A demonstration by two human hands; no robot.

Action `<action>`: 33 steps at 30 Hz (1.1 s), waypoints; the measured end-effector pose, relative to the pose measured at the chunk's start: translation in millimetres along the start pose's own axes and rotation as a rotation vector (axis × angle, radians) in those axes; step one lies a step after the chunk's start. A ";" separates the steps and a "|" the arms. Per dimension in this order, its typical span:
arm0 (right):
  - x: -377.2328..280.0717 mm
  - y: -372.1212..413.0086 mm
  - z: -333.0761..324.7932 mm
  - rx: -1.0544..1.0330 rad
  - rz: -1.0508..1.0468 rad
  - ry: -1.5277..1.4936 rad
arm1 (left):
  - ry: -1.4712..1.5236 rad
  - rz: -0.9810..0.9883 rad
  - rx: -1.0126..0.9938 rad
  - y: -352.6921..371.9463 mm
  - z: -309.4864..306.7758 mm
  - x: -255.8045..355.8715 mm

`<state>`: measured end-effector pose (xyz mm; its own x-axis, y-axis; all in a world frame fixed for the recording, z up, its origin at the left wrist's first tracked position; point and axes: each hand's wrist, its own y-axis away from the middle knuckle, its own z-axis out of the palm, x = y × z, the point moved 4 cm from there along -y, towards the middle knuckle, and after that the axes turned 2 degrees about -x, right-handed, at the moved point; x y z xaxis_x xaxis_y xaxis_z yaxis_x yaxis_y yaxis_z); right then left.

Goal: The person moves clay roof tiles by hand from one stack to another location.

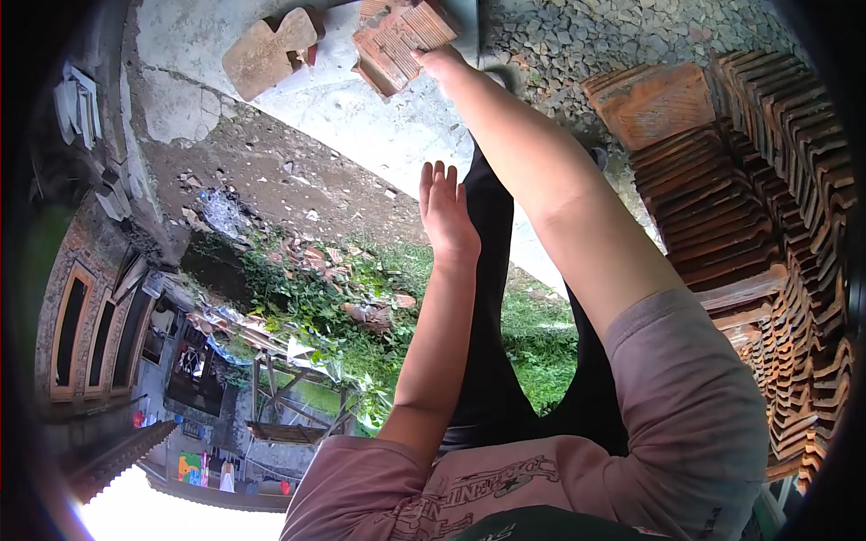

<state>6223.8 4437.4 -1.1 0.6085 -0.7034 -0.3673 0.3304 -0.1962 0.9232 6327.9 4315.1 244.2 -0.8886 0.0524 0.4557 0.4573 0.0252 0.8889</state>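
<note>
My right hand (442,65) reaches to the far end of the view, its fingers closed on the edge of a ridged clay roof tile (404,47). The orange-brown tile lies over pale concrete, and part of another reddish piece shows at its upper edge. My left hand (445,216) hangs free over the ground, nearer my body, fingers stretched out and nothing in it. Left of the tile stands a worn, tan wooden block (271,52) with a notched outline, like a low stool.
Long stacked rows of clay roof tiles (713,207) fill the right side, beside grey gravel (577,54). My legs (487,270) stand between the stacks and a patch of soil (271,171). Rubble and green plants (361,279) lie farther off, with a house with windows (90,334) at left.
</note>
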 end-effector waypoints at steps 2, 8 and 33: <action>-8.1 18.9 0.2 -0.083 0.071 -0.027 | 0.004 0.043 -0.040 -35.0 6.2 -9.6; -1.6 59.0 -33.2 -0.183 -0.008 -0.078 | -0.103 0.139 -0.094 -43.6 21.6 -22.0; 176.6 119.9 -344.3 0.458 -0.001 -1.783 | -0.648 -0.043 -0.497 -11.9 129.1 -121.1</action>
<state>6619.3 4524.8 5.8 -0.8888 -0.4455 -0.1074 -0.0543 -0.1304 0.9900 6434.6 4437.3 172.4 -0.6389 0.6318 0.4389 0.2195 -0.3971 0.8911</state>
